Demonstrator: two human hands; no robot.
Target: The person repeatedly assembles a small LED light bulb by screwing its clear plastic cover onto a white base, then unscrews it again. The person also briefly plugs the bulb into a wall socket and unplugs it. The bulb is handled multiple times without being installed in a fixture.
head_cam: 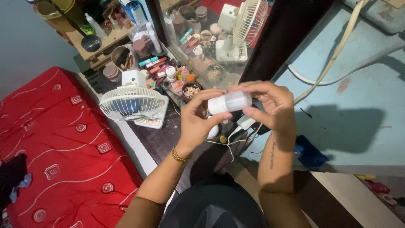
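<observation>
Small white bottle [230, 101] lying sideways, held above cluttered table

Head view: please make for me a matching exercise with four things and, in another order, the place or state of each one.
Things:
1. white bottle
2. small white fan
3. red bedcover
4. gold bracelet

Places or states:
a. spread out at the far left
b. held sideways between left hand and right hand
c. around the left wrist
d. standing on the dark table, left of the hands

Pairs: 1-b, 2-d, 3-a, 4-c
</observation>
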